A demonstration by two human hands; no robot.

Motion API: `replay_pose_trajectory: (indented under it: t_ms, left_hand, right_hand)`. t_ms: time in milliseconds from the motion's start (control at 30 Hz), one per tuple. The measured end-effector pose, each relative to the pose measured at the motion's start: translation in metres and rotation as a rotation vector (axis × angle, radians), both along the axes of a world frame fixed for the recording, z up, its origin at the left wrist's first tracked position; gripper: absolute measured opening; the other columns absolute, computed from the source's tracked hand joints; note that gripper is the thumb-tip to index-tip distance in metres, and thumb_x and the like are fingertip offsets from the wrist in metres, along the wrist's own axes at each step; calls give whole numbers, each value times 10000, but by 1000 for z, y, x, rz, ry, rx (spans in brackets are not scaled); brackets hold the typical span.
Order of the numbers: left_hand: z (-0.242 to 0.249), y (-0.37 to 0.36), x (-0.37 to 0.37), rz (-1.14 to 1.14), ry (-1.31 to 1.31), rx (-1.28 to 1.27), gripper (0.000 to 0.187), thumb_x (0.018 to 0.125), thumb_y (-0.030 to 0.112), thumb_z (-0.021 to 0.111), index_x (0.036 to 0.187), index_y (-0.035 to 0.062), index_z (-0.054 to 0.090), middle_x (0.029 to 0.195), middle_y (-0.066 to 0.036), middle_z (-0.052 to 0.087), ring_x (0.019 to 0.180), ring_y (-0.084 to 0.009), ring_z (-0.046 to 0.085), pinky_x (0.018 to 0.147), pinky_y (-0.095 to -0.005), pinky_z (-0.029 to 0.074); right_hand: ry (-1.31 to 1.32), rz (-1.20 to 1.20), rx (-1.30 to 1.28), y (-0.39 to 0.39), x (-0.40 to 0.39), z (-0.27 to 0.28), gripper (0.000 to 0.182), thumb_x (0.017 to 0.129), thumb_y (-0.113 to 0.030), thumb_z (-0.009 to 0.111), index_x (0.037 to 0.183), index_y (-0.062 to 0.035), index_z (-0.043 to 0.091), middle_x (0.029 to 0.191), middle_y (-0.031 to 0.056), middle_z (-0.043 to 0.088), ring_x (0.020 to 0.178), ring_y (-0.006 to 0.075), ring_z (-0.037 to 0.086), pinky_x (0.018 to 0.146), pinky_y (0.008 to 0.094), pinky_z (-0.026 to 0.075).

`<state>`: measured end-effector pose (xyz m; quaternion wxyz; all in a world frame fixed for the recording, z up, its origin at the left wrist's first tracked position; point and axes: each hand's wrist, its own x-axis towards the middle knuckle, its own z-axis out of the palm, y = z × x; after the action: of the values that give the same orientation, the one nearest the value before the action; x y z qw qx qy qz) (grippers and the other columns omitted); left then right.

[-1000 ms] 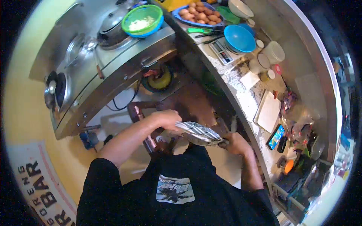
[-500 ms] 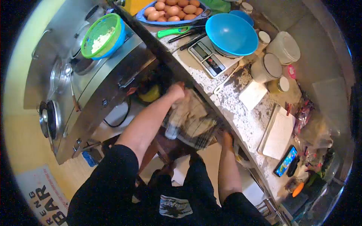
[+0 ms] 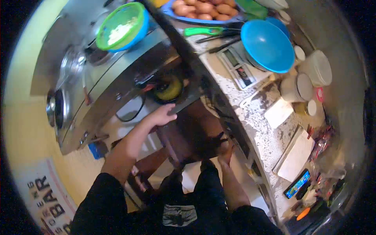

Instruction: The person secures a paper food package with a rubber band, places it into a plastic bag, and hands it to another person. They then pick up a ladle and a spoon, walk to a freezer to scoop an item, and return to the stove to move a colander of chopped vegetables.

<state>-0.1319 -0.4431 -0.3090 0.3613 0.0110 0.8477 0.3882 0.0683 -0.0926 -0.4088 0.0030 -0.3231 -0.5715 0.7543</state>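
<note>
My left hand (image 3: 161,115) reaches over the left edge of a dark brown wooden stool (image 3: 192,133), its fingers apart and nothing in them. The stool's top is bare and stands between my knees and the counter. My right hand (image 3: 225,152) is at the stool's right edge, low beside the counter; its fingers are dim and blurred, so I cannot tell if they grip the edge. Beyond my left hand, a round yellowish object (image 3: 168,90) sits in the dark space under the stove counter.
On the right counter (image 3: 258,129) are a kitchen scale (image 3: 239,70), a blue bowl (image 3: 268,46), eggs in a blue tray (image 3: 203,17), tubs, a notebook (image 3: 295,152) and a phone (image 3: 297,184). A green strainer (image 3: 120,27) with white pieces rests in a blue bowl on the left.
The pale bundle that lay on the stool under my hands is gone from it, baring the top. My left hand has drawn back to the left and opened; my right hand has shifted slightly.
</note>
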Motion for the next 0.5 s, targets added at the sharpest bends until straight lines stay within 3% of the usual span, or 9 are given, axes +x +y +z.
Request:
replay_pose_trajectory:
  t_ms: [67,100,133,167,200,233,300,433,500]
  left_hand:
    - [131,-4,31,-163,73,-207,587,831,264,634,1316,18,414,1305,-203,475,1158,-304,511,975,-372,406]
    - [163,-16,52,-136,136,-158,603,832,295,629,1316,14,404,1289,-203,484,1144,-311,519,963,-366,412]
    - [201,-23,74,125,-23,-95,586,828,280,623,1312,24,413,1275,-204,490,1176,-342,480,979,-391,390]
    - [214,-39,104,112,263,-216,602,817,268,633,1323,38,402,1295,-210,468,1194,-351,459,995,-401,373]
    - [227,-56,135,82,542,-355,620,805,257,644,1333,53,392,1314,-217,446,1212,-359,438,1011,-411,356]
    - [244,-66,165,217,581,-404,643,799,249,648,1345,53,370,1351,-230,389,1240,-384,392,1029,-428,328]
    - [253,-92,226,421,612,-357,739,797,261,651,1394,52,267,1414,-266,262,1312,-423,260,1075,-468,241]
    - [214,-160,327,628,588,-245,846,757,198,676,1419,43,172,1409,-297,235,1299,-454,258,1073,-457,254]
    - [207,-198,371,614,480,-278,863,754,201,683,1418,30,160,1411,-287,241,1304,-445,255,1077,-449,250]
  right_hand:
    - [-25,384,250,-17,78,-16,627,799,-126,654,1351,-59,365,1094,68,555,898,205,563,787,351,487]
    - [-14,587,371,-30,90,-18,611,826,-112,637,1361,-58,347,1021,55,561,855,207,556,769,354,491]
    - [-17,539,183,-42,77,15,674,804,-93,668,1372,-34,309,1156,115,482,987,231,521,787,334,501]
    - [-33,498,-6,-52,64,58,739,783,-73,699,1382,-10,272,1292,175,403,1118,254,486,806,313,512]
    - [-12,597,95,-60,52,80,698,796,-58,673,1381,-48,293,1162,131,471,1001,230,517,800,336,498]
    - [16,687,200,-63,38,88,663,809,-43,647,1380,-86,313,1032,87,538,885,207,548,795,359,485]
    - [340,696,278,-72,10,79,712,808,-102,685,1387,-18,279,1349,174,359,1190,250,427,862,312,480]
    - [562,646,725,-125,-67,169,532,884,-134,603,1335,10,360,1271,159,453,1130,206,477,863,285,461]
    - [530,617,608,-174,-85,232,500,880,-132,608,1306,20,395,1233,151,493,1081,196,510,870,285,457]
